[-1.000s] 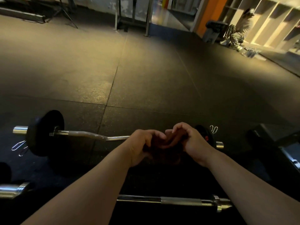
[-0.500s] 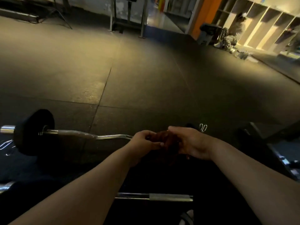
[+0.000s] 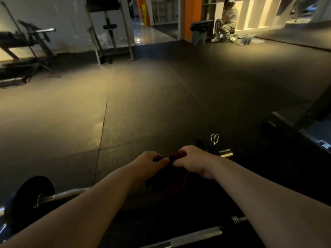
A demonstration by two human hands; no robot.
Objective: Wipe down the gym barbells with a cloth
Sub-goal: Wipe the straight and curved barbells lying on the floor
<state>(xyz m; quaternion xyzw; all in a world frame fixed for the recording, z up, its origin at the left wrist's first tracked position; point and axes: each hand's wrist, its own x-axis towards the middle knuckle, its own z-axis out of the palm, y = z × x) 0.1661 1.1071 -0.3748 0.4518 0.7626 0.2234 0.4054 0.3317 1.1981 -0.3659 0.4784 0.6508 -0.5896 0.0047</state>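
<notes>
A dark reddish cloth [image 3: 176, 155] is held between both hands in front of me. My left hand [image 3: 148, 164] pinches its left end and my right hand [image 3: 192, 162] grips its right end; the cloth hangs down dark below them. A curved chrome barbell [image 3: 68, 194] lies on the floor under my arms, with a black plate [image 3: 28, 199] at its left end and its right end sleeve [image 3: 226, 152] showing past my right hand. A second straight barbell [image 3: 195, 236] lies nearer to me at the bottom edge.
A spring collar clip [image 3: 214, 139] lies by the right plate. Dark equipment [image 3: 286, 133] stands at the right. A bench frame [image 3: 109, 31] and a rack [image 3: 23, 43] stand at the back left; a person [image 3: 226, 22] sits by white shelving far right.
The camera has tilted upward, so the barbells sit lower in view. My hands have drawn slightly apart, stretching the cloth between them.
</notes>
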